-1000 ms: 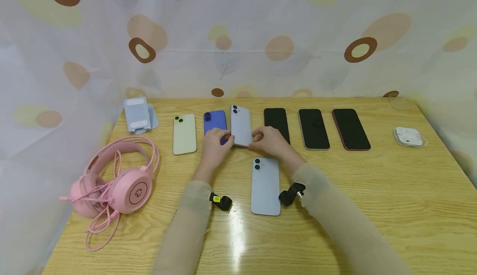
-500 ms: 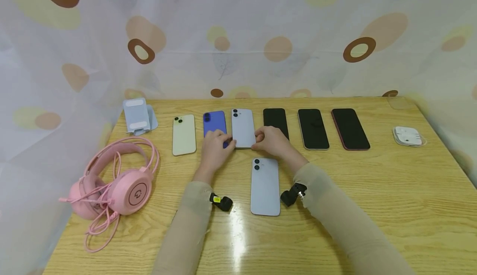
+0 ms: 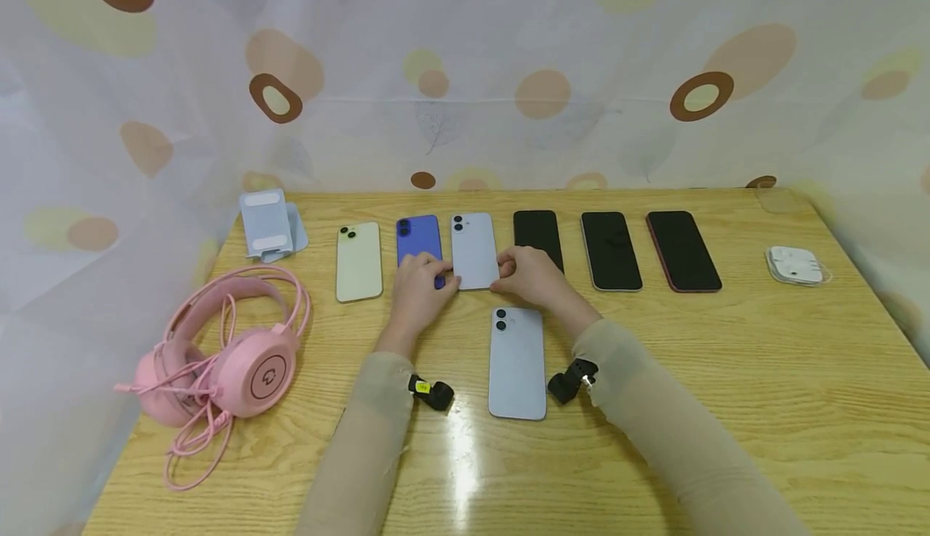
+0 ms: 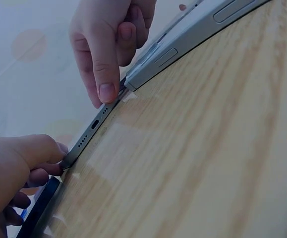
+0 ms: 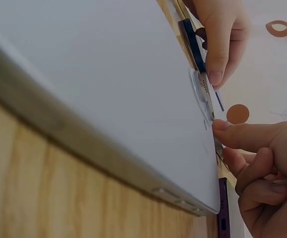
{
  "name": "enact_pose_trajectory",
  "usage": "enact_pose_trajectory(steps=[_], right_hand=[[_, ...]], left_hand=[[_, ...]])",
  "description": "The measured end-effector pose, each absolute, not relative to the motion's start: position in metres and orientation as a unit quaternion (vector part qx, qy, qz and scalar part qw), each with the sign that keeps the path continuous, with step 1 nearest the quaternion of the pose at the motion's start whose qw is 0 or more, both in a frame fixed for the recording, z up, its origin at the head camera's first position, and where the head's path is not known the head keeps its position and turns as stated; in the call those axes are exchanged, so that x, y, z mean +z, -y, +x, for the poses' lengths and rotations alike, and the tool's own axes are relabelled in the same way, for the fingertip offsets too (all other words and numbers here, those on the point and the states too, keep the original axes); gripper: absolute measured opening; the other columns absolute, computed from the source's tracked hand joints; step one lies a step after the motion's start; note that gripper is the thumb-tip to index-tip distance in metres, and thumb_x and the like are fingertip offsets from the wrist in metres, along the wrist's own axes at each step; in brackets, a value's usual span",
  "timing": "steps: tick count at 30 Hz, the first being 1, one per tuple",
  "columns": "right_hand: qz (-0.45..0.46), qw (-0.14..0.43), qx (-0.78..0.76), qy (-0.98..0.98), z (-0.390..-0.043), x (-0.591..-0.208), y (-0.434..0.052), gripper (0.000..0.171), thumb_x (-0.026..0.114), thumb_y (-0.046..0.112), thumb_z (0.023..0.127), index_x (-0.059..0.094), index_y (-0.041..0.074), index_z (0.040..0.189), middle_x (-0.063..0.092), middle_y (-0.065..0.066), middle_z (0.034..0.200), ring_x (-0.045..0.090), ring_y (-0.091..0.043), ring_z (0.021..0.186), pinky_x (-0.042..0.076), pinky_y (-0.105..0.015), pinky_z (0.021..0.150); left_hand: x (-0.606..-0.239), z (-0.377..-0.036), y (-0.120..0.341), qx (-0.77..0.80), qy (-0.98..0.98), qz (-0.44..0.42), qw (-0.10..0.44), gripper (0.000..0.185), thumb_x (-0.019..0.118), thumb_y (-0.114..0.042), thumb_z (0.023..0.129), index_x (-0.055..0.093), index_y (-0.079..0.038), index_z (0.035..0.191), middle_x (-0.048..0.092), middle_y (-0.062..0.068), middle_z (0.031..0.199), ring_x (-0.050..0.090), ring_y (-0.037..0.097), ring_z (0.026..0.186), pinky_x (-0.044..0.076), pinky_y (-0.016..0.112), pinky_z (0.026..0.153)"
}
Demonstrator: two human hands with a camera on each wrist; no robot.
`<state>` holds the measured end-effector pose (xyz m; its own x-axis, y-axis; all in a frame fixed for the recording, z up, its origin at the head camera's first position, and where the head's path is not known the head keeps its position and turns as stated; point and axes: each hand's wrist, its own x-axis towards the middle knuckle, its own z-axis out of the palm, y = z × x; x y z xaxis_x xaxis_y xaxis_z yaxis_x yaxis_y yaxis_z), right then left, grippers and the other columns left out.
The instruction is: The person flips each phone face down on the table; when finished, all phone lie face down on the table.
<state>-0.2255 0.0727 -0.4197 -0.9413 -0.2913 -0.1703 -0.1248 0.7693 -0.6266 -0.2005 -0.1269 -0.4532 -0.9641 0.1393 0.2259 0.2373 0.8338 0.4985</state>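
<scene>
A pale lavender smartphone [image 3: 475,250] lies back side up in the row of phones. My left hand [image 3: 421,287] holds its near left corner between thumb and fingers, partly covering a blue smartphone [image 3: 419,234]. At the near right corner, my right hand [image 3: 529,276] grips the same phone and hides the lower part of a black-screened phone [image 3: 538,229]. In the left wrist view the held phone's bottom edge [image 4: 94,124], with its charging port, sits between both hands. A second pale smartphone [image 3: 517,365] lies in front, between my forearms.
A pale yellow phone [image 3: 359,261] is at the row's left end. Two dark-screened phones [image 3: 612,252] stand to the right. Pink headphones [image 3: 254,370] with a tangled cable and a light blue phone stand [image 3: 267,223] are left. White wired earphones [image 3: 795,265] lie far right.
The lavender phone, tilted up at first, has been lowered flat onto the table with both hands on it. Over the last half second nothing visibly moves.
</scene>
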Motion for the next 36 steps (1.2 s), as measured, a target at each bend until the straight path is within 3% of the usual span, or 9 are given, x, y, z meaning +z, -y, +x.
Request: enact_pose_trajectory(steps=[10, 18, 26, 36], right_hand=[[-0.137, 0.100, -0.337, -0.926, -0.222, -0.421, -0.089, 0.041, 0.073, 0.016, 0.084, 0.061, 0.000, 0.119, 0.060, -0.004, 0.089, 0.053, -0.021, 0.082, 0.043, -0.035, 0.079], [-0.096, 0.076, -0.326, -0.937, -0.214, -0.413, -0.125, 0.039, 0.068, 0.021, 0.089, 0.060, 0.004, 0.123, 0.060, -0.006, 0.097, 0.050, -0.023, 0.077, 0.039, -0.034, 0.066], [-0.042, 0.066, -0.376, -0.923, -0.207, -0.424, -0.151, 0.045, 0.068, 0.023, 0.090, 0.056, 0.000, 0.127, 0.062, -0.014, 0.107, 0.053, -0.033, 0.105, 0.041, -0.048, 0.088], [-0.030, 0.082, -0.390, -0.917, -0.202, -0.434, -0.157, 0.052, 0.070, 0.022, 0.088, 0.053, -0.004, 0.130, 0.061, -0.018, 0.110, 0.052, -0.034, 0.107, 0.037, -0.052, 0.097]], left_hand=[[-0.451, -0.201, 0.123, -0.315, 0.940, -0.099, 0.087, 0.027, 0.068, -0.024, 0.088, 0.071, -0.006, 0.107, 0.058, 0.002, 0.086, 0.046, 0.022, 0.084, 0.037, 0.035, 0.078], [-0.446, -0.202, 0.109, -0.379, 0.915, -0.125, 0.060, 0.026, 0.068, -0.016, 0.088, 0.068, -0.003, 0.110, 0.055, 0.004, 0.084, 0.047, 0.022, 0.083, 0.039, 0.033, 0.077], [-0.447, -0.209, 0.074, -0.416, 0.894, -0.164, 0.021, 0.029, 0.066, -0.015, 0.089, 0.066, 0.000, 0.114, 0.053, 0.005, 0.088, 0.048, 0.017, 0.077, 0.041, 0.027, 0.068], [-0.447, -0.212, 0.050, -0.433, 0.884, -0.176, -0.020, 0.036, 0.067, -0.016, 0.090, 0.061, 0.002, 0.122, 0.053, 0.007, 0.094, 0.048, 0.018, 0.082, 0.042, 0.026, 0.072]])
